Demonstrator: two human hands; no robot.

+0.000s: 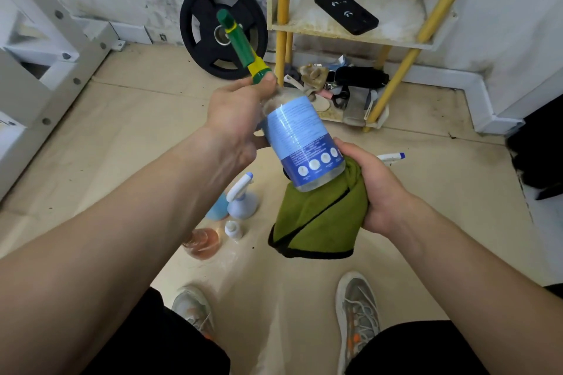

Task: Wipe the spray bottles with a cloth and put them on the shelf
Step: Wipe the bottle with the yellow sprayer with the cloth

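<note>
The left hand has its grip clamped on the neck of a clear spray bottle with a blue label, thumb and fingers curled just under the green and yellow spray head, which points up and to the left. The bottle is held in the air in front of the person, tilted, with its base toward the right hand. That hand's grip is closed on a green cloth with a dark edge; the bunched top of the cloth touches the bottom of the bottle, and the rest hangs down below the hand. On the floor beneath the arms stand a pale blue spray bottle, a small white bottle just beside it and a pink bottle near them. A white and blue spray head shows past the right hand; its bottle is hidden. Nearer the person are two grey shoes. Further off, against the wall, stands the shelf with yellow posts; a black phone lies on its upper board and a heap of mixed clutter on its lowest board. A black weight plate leans on the wall just left of the shelf.
</note>
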